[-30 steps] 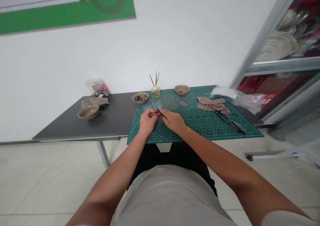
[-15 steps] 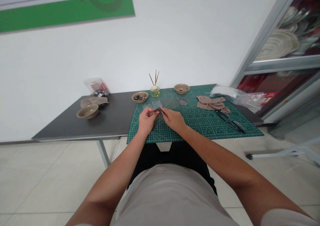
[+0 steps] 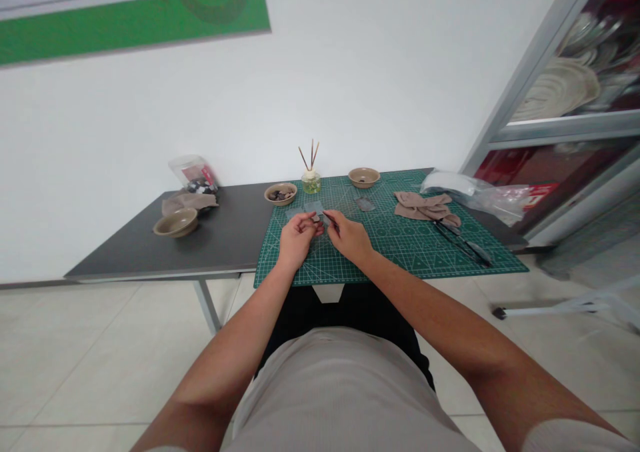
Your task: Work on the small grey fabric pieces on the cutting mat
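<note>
My left hand (image 3: pixel 296 237) is closed, its fingertips pinching a small stone (image 3: pixel 316 219) that is mostly hidden. Close beside it on the right, my right hand (image 3: pixel 351 237) grips a thin dark grey piece (image 3: pixel 330 218), perhaps folded sandpaper; its kind is too small to make out. Flat grey sheets (image 3: pixel 314 207) lie on the green cutting mat (image 3: pixel 400 245) just beyond my fingers. Past them stands a tan bowl (image 3: pixel 281 201) holding several dark and brownish stones. A second tan bowl (image 3: pixel 364 183) has a small dark thing in it.
A reed diffuser (image 3: pixel 311 183) stands at the back. To the right are a clear grey piece (image 3: pixel 365 203), a brown cloth (image 3: pixel 423 207), black-rimmed glasses (image 3: pixel 463 244) and a plastic bag (image 3: pixel 480 191). At left, a third bowl (image 3: pixel 176 223) sits before a clear container (image 3: pixel 193 172).
My hands have drawn slightly apart. The dark piece in my right hand has come away from the left fingertips, and the stone there now shows a little.
</note>
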Motion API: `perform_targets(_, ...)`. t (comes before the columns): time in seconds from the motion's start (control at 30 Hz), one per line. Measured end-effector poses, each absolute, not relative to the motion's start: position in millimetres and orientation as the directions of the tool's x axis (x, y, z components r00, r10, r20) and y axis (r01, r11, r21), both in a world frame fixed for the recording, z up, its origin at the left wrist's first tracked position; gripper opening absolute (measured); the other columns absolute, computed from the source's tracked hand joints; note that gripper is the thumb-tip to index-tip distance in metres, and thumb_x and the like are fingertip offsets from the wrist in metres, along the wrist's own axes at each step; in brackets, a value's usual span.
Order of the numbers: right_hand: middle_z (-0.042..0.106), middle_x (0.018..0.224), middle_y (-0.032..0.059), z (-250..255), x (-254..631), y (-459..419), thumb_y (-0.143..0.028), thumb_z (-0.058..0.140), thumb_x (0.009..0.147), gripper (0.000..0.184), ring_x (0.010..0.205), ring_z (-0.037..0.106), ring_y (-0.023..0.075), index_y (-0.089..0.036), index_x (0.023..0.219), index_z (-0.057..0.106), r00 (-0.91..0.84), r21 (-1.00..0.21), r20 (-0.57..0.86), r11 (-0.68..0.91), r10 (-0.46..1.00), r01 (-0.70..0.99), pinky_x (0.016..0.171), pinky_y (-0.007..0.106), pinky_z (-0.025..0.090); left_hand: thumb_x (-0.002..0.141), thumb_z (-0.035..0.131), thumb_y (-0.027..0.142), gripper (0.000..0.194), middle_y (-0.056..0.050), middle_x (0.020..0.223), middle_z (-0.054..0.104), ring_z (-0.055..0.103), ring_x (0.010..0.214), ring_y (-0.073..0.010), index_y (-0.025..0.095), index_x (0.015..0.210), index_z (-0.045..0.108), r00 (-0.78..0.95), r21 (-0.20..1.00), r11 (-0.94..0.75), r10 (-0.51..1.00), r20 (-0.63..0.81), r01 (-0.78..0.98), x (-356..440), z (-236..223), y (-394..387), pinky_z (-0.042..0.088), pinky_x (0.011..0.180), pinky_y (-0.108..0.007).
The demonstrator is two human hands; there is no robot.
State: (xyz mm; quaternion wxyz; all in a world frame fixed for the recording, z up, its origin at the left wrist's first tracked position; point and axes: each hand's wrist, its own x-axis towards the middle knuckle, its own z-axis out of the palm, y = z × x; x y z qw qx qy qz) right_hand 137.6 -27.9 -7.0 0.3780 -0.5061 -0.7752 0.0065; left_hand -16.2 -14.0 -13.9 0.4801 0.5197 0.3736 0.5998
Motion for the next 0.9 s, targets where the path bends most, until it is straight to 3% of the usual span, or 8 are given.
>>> perform_targets(0.2, 0.060, 0.135, 0.0052, -5.6, 136.8, -30.5, -0.014, 0.046, 0.091, 0.043, 0.117, 0.061, 0.0186, -0.022, 0.132, 0.056, -0.390, -0.270, 0.581, 0.621, 0.714, 0.736, 0.098, 0.034, 0.051, 0.072, 0.069, 0.025, 0.009, 0.001, 0.063, 0.065, 0.059, 0.059, -0.0128, 0.018, 0.071, 0.065, -0.031, 0.945, -0.309, 0.949, 0.314, 0.111, -17.0, -3.5, -21.6, 0.047, 0.061, -0.025)
perform_targets(0.37, 0.054, 0.141, 0.0044, -3.9, 135.7, -32.8, -0.013, 0.047, 0.092, 0.044, 0.122, 0.058, 0.0180, -0.023, 0.134, 0.057, -0.457, -0.199, 0.551, 0.641, 0.699, 0.741, 0.101, 0.034, 0.050, 0.071, 0.065, 0.019, 0.008, 0.003, 0.058, 0.062, 0.053, 0.054, -0.0108, 0.018, 0.064, 0.064, -0.064, 0.901, -0.346, 0.925, 0.374, 0.261, -16.4, -0.5, -26.3, 0.042, 0.057, -0.023)
perform_targets(0.57, 0.054, 0.140, 0.0054, -2.0, 136.3, -32.7, -0.015, 0.046, 0.093, 0.044, 0.114, 0.064, 0.0200, -0.022, 0.136, 0.055, -0.385, -0.226, 0.534, 0.567, 0.752, 0.792, 0.095, 0.034, 0.055, 0.071, 0.070, 0.028, 0.011, 0.001, 0.064, 0.068, 0.059, 0.058, -0.0132, 0.018, 0.074, 0.069, -0.079, 0.924, -0.327, 0.934, 0.348, 0.198, -16.9, -4.1, -26.1, 0.045, 0.057, -0.024)
perform_targets(0.9, 0.053, 0.140, 0.0076, -4.5, 136.3, -32.8, -0.015, 0.045, 0.094, 0.044, 0.119, 0.061, 0.0192, -0.018, 0.137, 0.053, -0.437, -0.197, 0.547, 0.618, 0.714, 0.761, 0.099, 0.034, 0.052, 0.071, 0.070, 0.026, 0.010, 0.000, 0.065, 0.068, 0.060, 0.058, -0.0131, 0.017, 0.074, 0.068, -0.075, 0.928, -0.328, 0.936, 0.345, 0.176, -18.0, -3.4, -26.8, 0.047, 0.058, -0.024)
